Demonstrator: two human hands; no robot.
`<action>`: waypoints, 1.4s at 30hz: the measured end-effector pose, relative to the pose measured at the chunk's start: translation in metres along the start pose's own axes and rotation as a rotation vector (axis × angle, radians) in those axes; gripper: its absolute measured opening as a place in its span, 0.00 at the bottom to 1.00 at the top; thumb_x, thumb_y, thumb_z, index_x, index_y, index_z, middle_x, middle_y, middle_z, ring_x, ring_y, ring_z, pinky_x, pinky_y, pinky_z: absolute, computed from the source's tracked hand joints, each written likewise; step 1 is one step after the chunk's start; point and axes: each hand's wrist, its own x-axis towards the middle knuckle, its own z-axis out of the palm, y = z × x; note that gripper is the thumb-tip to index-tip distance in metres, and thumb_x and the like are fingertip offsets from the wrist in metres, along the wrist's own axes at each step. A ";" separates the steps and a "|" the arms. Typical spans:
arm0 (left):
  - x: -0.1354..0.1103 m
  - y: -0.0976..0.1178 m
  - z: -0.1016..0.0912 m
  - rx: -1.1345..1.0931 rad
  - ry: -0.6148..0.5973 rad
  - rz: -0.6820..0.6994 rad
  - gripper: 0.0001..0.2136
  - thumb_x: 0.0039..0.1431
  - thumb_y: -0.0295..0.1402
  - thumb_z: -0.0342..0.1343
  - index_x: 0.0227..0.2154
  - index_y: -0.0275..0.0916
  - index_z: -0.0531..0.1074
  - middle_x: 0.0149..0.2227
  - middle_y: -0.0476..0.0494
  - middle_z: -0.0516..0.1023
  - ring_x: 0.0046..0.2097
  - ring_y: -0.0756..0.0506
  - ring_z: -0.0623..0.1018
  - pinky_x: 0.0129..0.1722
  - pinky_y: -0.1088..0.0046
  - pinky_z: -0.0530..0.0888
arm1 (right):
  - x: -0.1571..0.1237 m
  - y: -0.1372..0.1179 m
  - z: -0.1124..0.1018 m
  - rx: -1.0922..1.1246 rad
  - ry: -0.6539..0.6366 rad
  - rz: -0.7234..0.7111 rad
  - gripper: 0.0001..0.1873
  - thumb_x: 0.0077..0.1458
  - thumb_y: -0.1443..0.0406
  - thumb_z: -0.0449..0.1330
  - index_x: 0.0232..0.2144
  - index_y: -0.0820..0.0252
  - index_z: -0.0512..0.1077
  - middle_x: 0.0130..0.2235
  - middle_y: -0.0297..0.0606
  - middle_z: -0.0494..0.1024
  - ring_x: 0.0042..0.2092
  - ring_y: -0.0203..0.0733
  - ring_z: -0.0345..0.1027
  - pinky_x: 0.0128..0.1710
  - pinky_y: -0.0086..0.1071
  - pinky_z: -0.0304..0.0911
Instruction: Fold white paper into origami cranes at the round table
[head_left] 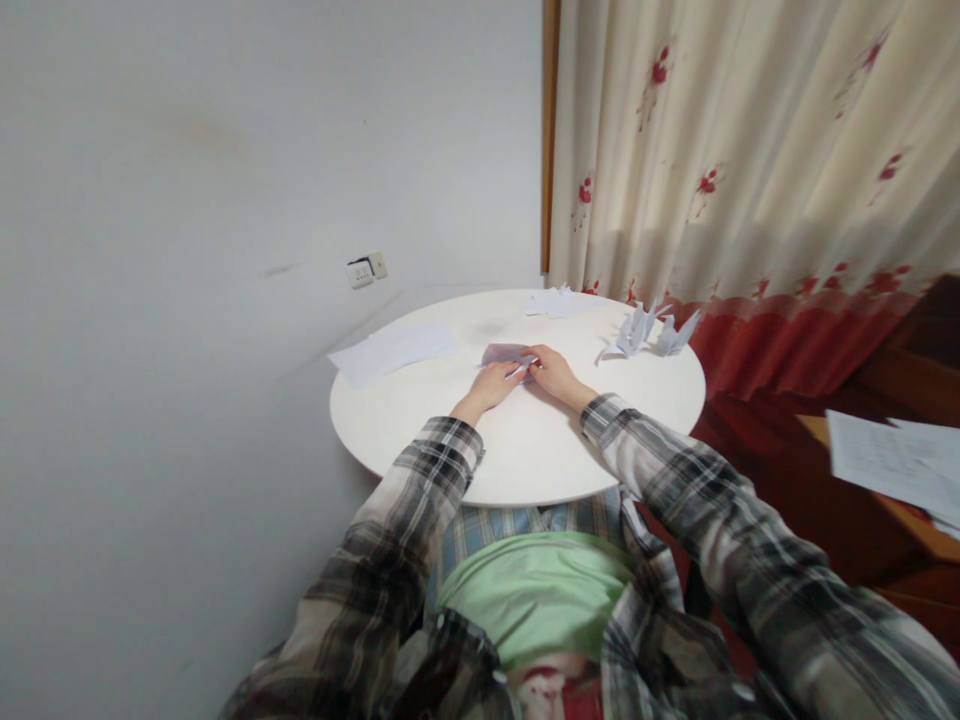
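A small folded sheet of white paper lies near the middle of the round table, partly covered by my fingers. My left hand rests at its near side, fingers closed together on the lower edge. From the right, my right hand pinches the paper's right end, with thumb and fingers bent around it. Both hands almost touch each other. Exact fold lines are too small to make out.
Several folded paper cranes stand at the table's right edge. Flat white sheets lie at the left, and more paper pieces at the back. A wall with a socket borders the left; a curtain hangs behind. Papers lie on wooden furniture at right.
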 end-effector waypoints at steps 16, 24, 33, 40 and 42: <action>0.000 0.000 0.001 0.021 -0.004 -0.008 0.19 0.61 0.41 0.42 0.46 0.39 0.73 0.50 0.44 0.74 0.51 0.43 0.72 0.55 0.66 0.63 | 0.000 -0.003 -0.001 -0.029 -0.016 -0.002 0.19 0.47 0.75 0.50 0.41 0.63 0.71 0.43 0.43 0.74 0.45 0.41 0.66 0.48 0.34 0.60; 0.000 -0.001 0.001 -0.009 0.029 0.024 0.19 0.61 0.42 0.42 0.45 0.38 0.74 0.49 0.43 0.75 0.51 0.44 0.72 0.54 0.68 0.64 | -0.001 -0.003 -0.002 -0.012 -0.025 0.004 0.18 0.47 0.76 0.50 0.40 0.64 0.72 0.43 0.42 0.74 0.44 0.40 0.66 0.49 0.33 0.59; -0.004 0.002 -0.002 -0.069 0.030 -0.008 0.19 0.61 0.42 0.44 0.46 0.40 0.73 0.49 0.45 0.75 0.50 0.44 0.73 0.54 0.68 0.66 | -0.001 -0.003 -0.002 -0.060 -0.062 0.022 0.18 0.47 0.75 0.50 0.40 0.62 0.73 0.42 0.42 0.74 0.44 0.41 0.65 0.47 0.33 0.60; -0.005 0.004 -0.003 -0.047 -0.004 -0.084 0.20 0.61 0.43 0.44 0.48 0.40 0.72 0.49 0.45 0.75 0.51 0.44 0.72 0.54 0.70 0.64 | -0.001 -0.002 -0.001 -0.055 -0.084 0.025 0.18 0.47 0.75 0.50 0.40 0.62 0.72 0.42 0.41 0.74 0.44 0.40 0.65 0.48 0.32 0.59; -0.005 0.004 -0.003 -0.030 -0.014 -0.098 0.20 0.61 0.43 0.43 0.48 0.40 0.72 0.49 0.45 0.75 0.51 0.45 0.72 0.54 0.70 0.64 | -0.001 -0.002 -0.002 -0.055 -0.088 0.026 0.18 0.48 0.75 0.51 0.40 0.62 0.72 0.42 0.41 0.74 0.44 0.40 0.65 0.48 0.32 0.59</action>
